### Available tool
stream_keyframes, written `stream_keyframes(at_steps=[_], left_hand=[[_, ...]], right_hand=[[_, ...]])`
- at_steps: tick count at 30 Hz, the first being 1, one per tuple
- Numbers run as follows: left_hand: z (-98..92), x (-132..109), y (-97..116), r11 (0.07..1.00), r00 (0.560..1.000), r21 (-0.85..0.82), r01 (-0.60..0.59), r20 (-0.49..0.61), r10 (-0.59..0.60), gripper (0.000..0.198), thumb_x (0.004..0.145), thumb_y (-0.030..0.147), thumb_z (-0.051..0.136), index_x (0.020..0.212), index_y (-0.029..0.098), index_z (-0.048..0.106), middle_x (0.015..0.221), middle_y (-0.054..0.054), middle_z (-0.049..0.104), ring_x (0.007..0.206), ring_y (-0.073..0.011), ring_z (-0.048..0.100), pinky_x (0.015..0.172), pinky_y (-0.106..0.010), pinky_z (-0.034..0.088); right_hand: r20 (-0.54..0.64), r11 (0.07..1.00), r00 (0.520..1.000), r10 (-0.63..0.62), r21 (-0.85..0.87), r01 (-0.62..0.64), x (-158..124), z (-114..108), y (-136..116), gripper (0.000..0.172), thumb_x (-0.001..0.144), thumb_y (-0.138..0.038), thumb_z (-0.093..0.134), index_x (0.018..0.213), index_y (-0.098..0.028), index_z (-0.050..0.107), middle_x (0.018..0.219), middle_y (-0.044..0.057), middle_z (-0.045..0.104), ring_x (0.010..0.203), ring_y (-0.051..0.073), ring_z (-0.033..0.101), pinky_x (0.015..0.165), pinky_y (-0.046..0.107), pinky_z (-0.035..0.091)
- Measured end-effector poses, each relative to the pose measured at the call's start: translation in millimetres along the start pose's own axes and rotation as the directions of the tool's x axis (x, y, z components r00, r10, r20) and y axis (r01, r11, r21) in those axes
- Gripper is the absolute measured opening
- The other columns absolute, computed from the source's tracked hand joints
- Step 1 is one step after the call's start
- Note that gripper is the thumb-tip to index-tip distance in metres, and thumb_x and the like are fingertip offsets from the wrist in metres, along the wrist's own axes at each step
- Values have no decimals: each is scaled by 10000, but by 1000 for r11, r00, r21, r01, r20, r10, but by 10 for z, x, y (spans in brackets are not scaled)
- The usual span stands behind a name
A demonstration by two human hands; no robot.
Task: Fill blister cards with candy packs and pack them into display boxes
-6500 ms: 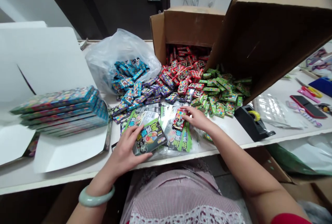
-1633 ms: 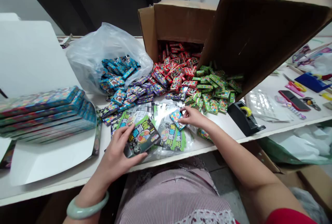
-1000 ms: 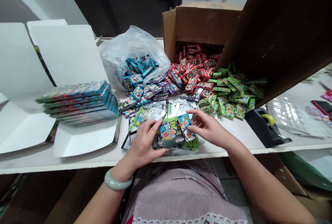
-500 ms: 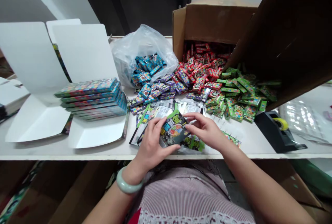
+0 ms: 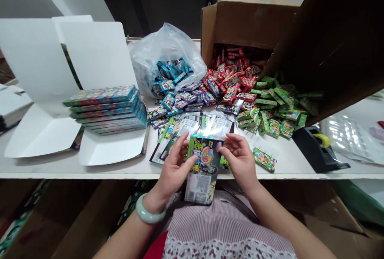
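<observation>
My left hand and my right hand together hold a dark printed plastic pouch upright at the table's front edge, one hand on each side of its top. A small blue box edge shows at the pouch's mouth. Behind it a pile of flat printed pouches lies on the white table. Further back small boxes lie in heaps: blue, purple, red and green. One loose green box lies right of my right hand.
A clear plastic bag holds the blue boxes. A big tipped cardboard carton spills the red and green ones. A stack of flat colourful boxes sits on white folded card at left. A black tape dispenser stands at right.
My right hand took a small blue box from the heap to the pouch. Both hands then lifted the pouch off the pile, turned it upright and drew it towards me.
</observation>
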State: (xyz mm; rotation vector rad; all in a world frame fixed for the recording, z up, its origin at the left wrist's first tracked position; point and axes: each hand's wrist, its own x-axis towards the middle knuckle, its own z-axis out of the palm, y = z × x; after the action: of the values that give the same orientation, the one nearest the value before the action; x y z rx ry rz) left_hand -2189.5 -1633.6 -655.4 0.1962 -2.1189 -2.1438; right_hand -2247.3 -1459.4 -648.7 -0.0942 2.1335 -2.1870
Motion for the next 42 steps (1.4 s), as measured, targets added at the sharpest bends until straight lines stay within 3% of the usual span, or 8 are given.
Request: stream_keyframes(at_steps=[4,8,12,17,23,30,38,42], left_hand=[[-47,80,75,999,999,-36,-32,35,34,580,853,254,619,1384,303,392,1185,-58,592,1091,-194,605,898,-330,537],[-177,15,64,1000,991,9,22,130,-23,443,838,254,643,1253,272,488,1051,-41,642,938,-172,640,787,-292,552],[-239,-14,178,985,995,148,-84,-35,90,90,889,277,570,914,204,616,942,-38,645,895,-160,615,793,-279,515],[-237,54,344,998,992,36,-50,-118,54,129,849,237,627,973,202,609,908,-35,682,849,-149,641,772,-271,521],[-308,26,382,996,996,18,-88,-31,89,57,800,235,682,808,180,673,845,-31,662,830,-149,624,749,-258,509],[-328,130,473,996,992,7,90,-88,-89,107,737,232,717,757,162,638,732,-7,629,661,-115,558,604,-228,449],[-570,-5,334,995,988,3,-101,120,99,123,862,266,629,792,172,667,882,-64,658,878,-178,615,822,-325,498],[-569,-80,218,982,974,46,-183,148,174,77,835,190,665,911,195,679,961,-69,649,953,-186,612,840,-319,502]], right_hand=[[92,990,991,-98,-95,107,81,-8,-28,213,835,-311,634,1041,-261,624,969,36,661,817,156,628,756,308,537],[265,988,964,4,-150,37,51,-71,-39,154,863,-334,598,969,-240,657,918,36,658,763,149,621,678,287,527],[360,987,933,-18,-145,75,59,-20,-154,145,861,-357,596,834,-232,666,984,58,619,911,177,606,655,270,519],[403,997,915,30,-71,-1,156,75,-300,162,819,-328,652,955,-252,613,849,17,599,755,146,591,567,245,491],[511,967,856,-70,-175,184,163,116,-421,108,799,-300,673,762,-216,617,896,42,601,859,164,591,646,265,502],[557,969,814,165,-245,-28,284,316,-520,115,794,-305,635,785,-202,585,690,-9,601,567,110,549,495,237,433],[731,885,674,-107,-240,400,204,208,-526,21,888,-251,603,904,-238,609,944,42,605,885,167,587,759,315,484],[680,844,700,-218,-229,485,113,168,-375,87,900,-169,575,960,-229,591,975,45,570,938,165,576,811,329,479]])
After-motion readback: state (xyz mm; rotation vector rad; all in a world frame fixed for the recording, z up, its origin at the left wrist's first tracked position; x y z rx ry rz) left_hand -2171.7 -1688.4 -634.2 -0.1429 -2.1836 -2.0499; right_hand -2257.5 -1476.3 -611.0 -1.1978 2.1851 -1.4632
